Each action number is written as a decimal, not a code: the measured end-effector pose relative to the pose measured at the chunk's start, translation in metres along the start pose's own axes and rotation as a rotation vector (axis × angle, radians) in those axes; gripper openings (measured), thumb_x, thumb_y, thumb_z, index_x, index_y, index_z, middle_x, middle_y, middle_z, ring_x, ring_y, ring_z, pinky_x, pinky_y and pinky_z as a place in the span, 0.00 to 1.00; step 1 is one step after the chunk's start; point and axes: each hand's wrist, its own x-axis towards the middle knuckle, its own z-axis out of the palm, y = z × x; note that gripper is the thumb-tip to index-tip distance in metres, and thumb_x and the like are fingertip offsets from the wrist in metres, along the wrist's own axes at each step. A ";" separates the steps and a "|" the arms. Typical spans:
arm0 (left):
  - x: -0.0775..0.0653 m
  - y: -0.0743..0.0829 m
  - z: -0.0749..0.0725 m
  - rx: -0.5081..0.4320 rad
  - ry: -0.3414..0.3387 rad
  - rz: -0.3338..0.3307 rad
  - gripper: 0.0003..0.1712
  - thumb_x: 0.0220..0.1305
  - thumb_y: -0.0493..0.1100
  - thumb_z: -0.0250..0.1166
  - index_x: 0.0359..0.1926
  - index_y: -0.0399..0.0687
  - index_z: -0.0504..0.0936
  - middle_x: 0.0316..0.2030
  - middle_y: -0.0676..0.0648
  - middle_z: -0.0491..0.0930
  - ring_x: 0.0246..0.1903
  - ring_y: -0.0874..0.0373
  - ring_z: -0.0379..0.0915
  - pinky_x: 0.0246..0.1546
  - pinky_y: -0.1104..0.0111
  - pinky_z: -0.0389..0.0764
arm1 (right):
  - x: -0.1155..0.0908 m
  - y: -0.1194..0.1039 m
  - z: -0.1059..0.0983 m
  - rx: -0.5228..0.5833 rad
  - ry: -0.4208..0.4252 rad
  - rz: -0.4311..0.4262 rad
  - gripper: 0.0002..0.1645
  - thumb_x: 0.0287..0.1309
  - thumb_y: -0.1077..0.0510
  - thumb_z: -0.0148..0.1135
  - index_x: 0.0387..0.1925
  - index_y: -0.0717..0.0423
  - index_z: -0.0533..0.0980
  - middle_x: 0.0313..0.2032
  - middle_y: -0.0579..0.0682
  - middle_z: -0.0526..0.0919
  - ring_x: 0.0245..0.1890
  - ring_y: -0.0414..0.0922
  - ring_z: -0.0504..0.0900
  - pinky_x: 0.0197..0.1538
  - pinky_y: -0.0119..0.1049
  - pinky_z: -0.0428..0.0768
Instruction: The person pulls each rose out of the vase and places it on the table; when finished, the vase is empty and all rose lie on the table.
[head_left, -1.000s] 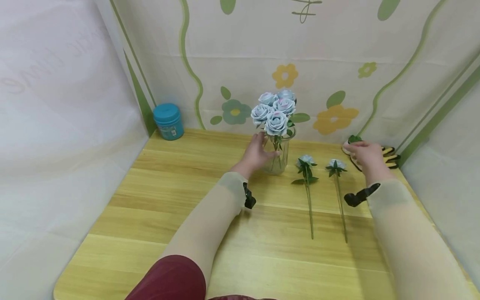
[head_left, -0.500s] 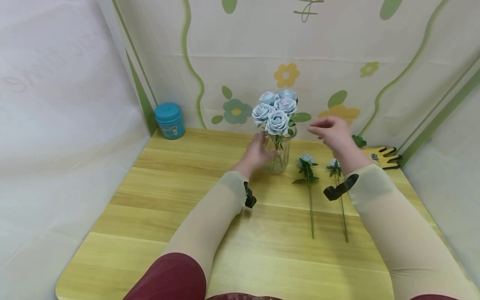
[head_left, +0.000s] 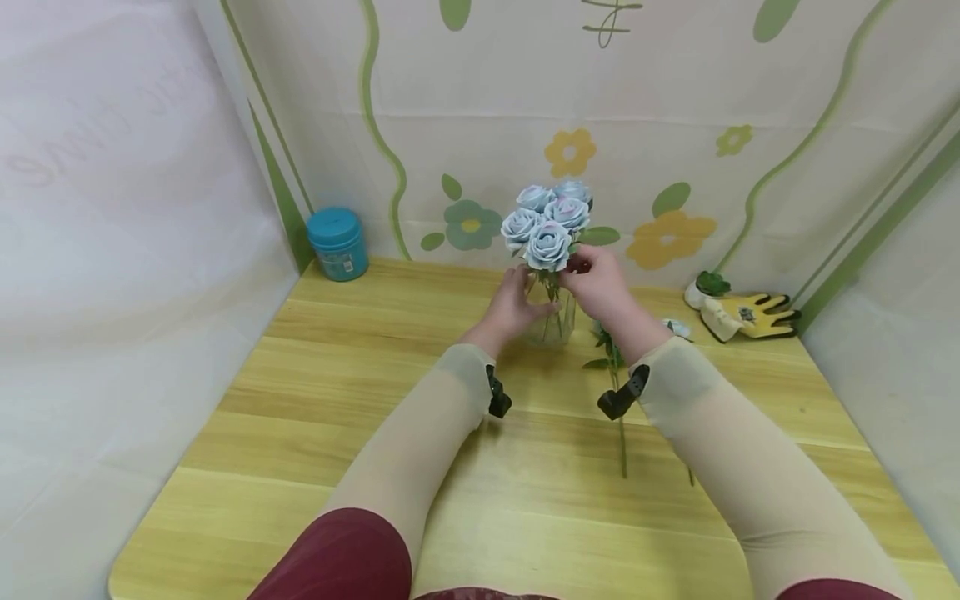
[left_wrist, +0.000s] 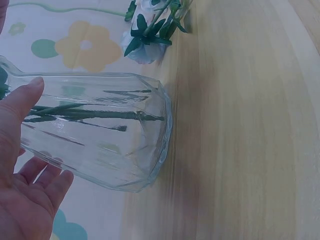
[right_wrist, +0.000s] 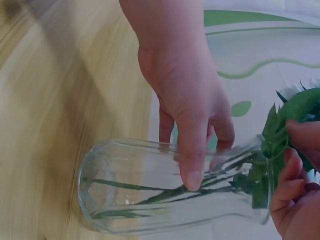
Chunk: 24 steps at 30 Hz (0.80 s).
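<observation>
A clear glass vase (head_left: 558, 329) stands upright on the table, holding several pale blue roses (head_left: 547, 245). Its side is gripped by my left hand (head_left: 510, 308), thumb on the near face and fingers round the back. My right hand (head_left: 600, 287) is at the vase's mouth, just under the blooms. In the right wrist view, its thumb and fingers pinch a green rose leaf (right_wrist: 296, 107) by the rim. Inside the glass, green stems (left_wrist: 100, 114) cross at a slant. Under my right forearm lies a loose rose (head_left: 615, 392); another rose (head_left: 677, 327) beside it is mostly hidden.
A blue lidded tub (head_left: 337, 244) stands at the back left of the wooden table (head_left: 315, 417). At the back right are a small potted plant (head_left: 708, 286) and a yellow work glove (head_left: 753, 316). A flower-printed cloth (head_left: 480, 125) hangs right behind the vase.
My right hand has come left from beside the potted plant to the vase's mouth and now pinches foliage there. My left hand has stayed on the vase.
</observation>
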 end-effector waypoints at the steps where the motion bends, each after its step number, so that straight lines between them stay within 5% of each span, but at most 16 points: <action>1: 0.000 0.000 0.000 -0.012 0.000 0.004 0.45 0.56 0.46 0.76 0.70 0.47 0.63 0.56 0.43 0.65 0.63 0.46 0.65 0.64 0.61 0.68 | 0.001 0.000 0.002 0.004 0.011 -0.007 0.11 0.58 0.68 0.64 0.43 0.70 0.79 0.33 0.55 0.78 0.36 0.49 0.75 0.33 0.31 0.75; 15: -0.001 0.000 -0.001 0.004 -0.006 -0.015 0.43 0.56 0.49 0.76 0.67 0.46 0.64 0.59 0.41 0.64 0.63 0.45 0.65 0.62 0.59 0.71 | 0.001 -0.011 0.001 0.059 0.168 -0.043 0.08 0.54 0.74 0.53 0.35 0.74 0.78 0.23 0.51 0.72 0.24 0.42 0.68 0.25 0.30 0.69; 24: -0.002 0.000 0.001 0.002 -0.001 -0.047 0.43 0.56 0.49 0.76 0.68 0.50 0.64 0.64 0.42 0.62 0.65 0.48 0.63 0.63 0.58 0.69 | 0.005 -0.043 -0.030 0.208 0.303 -0.049 0.05 0.56 0.71 0.64 0.35 0.64 0.82 0.24 0.45 0.77 0.21 0.38 0.73 0.25 0.26 0.74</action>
